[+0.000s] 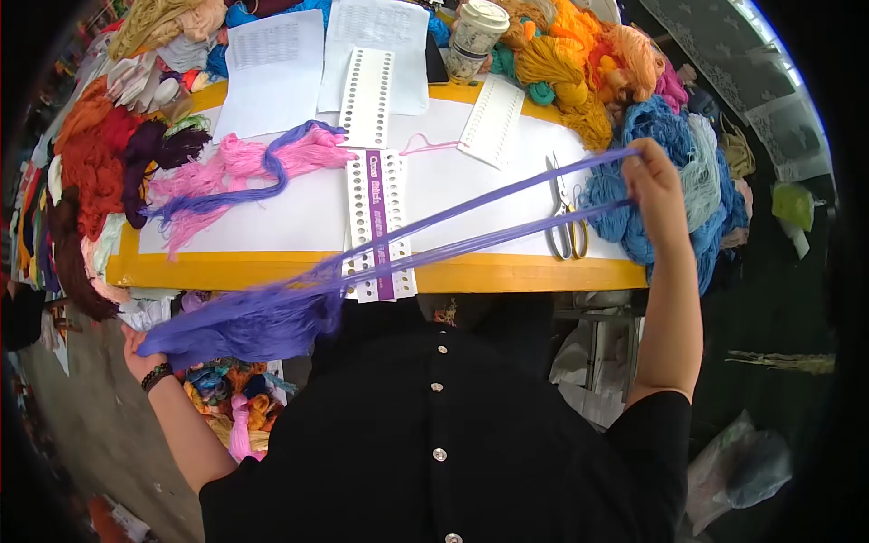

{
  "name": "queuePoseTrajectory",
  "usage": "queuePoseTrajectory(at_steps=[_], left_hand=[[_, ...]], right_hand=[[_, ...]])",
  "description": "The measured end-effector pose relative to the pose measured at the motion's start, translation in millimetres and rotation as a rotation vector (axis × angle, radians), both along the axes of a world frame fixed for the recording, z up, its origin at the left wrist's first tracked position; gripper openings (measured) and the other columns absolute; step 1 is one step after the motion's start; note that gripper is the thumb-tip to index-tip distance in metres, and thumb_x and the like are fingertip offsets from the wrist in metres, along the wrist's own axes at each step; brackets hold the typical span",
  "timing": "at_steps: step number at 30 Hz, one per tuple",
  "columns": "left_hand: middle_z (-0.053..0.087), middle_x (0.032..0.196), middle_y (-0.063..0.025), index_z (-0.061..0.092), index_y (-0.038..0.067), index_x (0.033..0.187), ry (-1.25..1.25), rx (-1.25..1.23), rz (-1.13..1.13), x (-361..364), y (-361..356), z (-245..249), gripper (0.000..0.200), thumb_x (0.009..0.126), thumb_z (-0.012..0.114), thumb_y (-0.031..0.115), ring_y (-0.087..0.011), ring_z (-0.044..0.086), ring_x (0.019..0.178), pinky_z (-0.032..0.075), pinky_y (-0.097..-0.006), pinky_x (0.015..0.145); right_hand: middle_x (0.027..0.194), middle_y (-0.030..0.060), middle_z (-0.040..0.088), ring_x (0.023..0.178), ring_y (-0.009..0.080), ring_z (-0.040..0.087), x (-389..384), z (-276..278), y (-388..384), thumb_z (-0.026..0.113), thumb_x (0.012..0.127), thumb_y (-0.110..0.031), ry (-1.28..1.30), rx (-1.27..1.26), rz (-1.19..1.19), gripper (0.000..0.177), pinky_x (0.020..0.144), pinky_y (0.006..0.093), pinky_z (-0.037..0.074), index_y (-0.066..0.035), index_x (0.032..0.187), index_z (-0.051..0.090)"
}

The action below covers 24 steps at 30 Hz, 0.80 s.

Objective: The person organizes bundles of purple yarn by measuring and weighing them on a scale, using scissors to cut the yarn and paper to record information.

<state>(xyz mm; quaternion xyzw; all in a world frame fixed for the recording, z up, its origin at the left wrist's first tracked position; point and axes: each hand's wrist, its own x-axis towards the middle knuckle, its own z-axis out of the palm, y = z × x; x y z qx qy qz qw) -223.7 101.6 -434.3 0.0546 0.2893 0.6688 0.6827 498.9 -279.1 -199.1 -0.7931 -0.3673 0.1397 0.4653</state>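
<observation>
A long hank of purple embroidery thread [262, 317] stretches between my two hands, in front of and above the table's front edge. My left hand [142, 351], low at the left, grips the bulky end. At the right, my right hand [654, 185] is closed on the thin strands, which run taut in two bands. Below them on the table lie punched thread cards with a purple "Cross Stitch" label [376, 204]. Pink thread [226, 167] with a purple strand across it lies to the left. Scissors [566, 217] rest beneath the strands near my right hand.
Heaps of orange yarn [588, 54], blue yarn [656, 136] and dark red yarn [90, 172] crowd the table's sides. Printed sheets [272, 72], a lidded cup [476, 41] and another punched card [491, 119] lie toward the back. A plastic bag [738, 466] sits at lower right.
</observation>
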Motion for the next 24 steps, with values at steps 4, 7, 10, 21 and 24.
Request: queuePoseTrajectory(at_steps=[4,7,10,21,24], left_hand=[[0.048,0.065,0.0048,0.065,0.007,0.11,0.218,-0.101,0.267,-95,27,-57,0.029,0.085,0.05,0.003,-0.0059,0.044,0.055,0.041,-0.0197,0.054],[0.048,0.064,0.0054,0.068,0.009,0.104,0.414,-0.162,0.309,-136,31,-75,0.022,0.088,0.054,0.01,-0.0061,0.043,0.054,0.041,-0.0209,0.053],[0.055,0.072,0.009,0.068,0.012,0.107,0.587,-0.291,0.483,-104,8,-53,0.023,0.087,0.056,0.016,-0.0059,0.044,0.061,0.041,-0.0223,0.064],[0.055,0.082,0.0017,0.055,0.004,0.122,-0.103,0.14,-0.922,194,-96,54,0.033,0.094,0.051,0.021,-0.0048,0.041,0.056,0.033,-0.0226,0.057],[0.054,0.069,-0.0003,0.05,-0.002,0.129,0.26,0.385,-1.357,291,-122,78,0.052,0.094,0.052,0.036,-0.0081,0.046,0.057,0.036,-0.022,0.053]], right_hand=[[0.072,-0.0055,0.043,0.061,0.0042,0.039,96,-14,-32,0.049,0.093,-0.011,-0.129,0.024,-0.193,0.008,0.054,0.0193,0.031,-0.007,0.097,0.055],[0.07,0.0036,0.056,0.064,0.0163,0.053,181,-16,-67,0.051,0.091,-0.015,-0.541,-0.119,-0.295,0.015,0.059,0.0302,0.042,-0.004,0.098,0.058],[0.09,0.0216,0.064,0.087,0.0411,0.06,177,12,-66,0.051,0.091,-0.026,-0.905,-0.258,-0.56,0.023,0.072,0.0446,0.047,-0.009,0.103,0.06],[0.096,0.014,0.066,0.082,0.026,0.063,-141,-75,98,0.065,0.083,-0.027,0.125,-0.385,0.76,0.037,0.077,0.0372,0.05,-0.004,0.112,0.061],[0.096,0.0193,0.064,0.091,0.0382,0.06,-209,-96,111,0.059,0.082,-0.014,0.003,-0.315,0.948,0.024,0.081,0.0432,0.048,-0.001,0.102,0.062]])
